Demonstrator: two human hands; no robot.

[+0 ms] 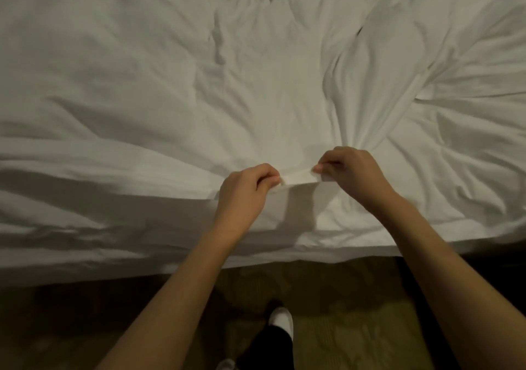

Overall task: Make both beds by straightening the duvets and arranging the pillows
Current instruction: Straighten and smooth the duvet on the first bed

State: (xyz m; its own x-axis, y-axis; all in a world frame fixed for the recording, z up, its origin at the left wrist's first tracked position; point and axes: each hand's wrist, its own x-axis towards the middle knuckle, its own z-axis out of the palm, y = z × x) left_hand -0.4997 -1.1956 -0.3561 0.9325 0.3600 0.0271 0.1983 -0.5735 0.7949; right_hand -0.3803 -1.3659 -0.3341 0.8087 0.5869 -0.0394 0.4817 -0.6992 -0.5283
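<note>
Both hands, left (246, 187) and right (345, 172), pinch a raised fold of the rumpled white duvet (176, 90) near the bed's (85, 261) edge, fingers curled tight.

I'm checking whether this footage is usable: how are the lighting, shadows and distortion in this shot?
Head view: dim, warm light; the white duvet reads greyish. Both hands pinch a fold and cast a dark shadow on the fabric just below. Wide-angle bowing curves the bed's near edge. The floor is murky, and the creases at the far right look slightly soft.
</note>
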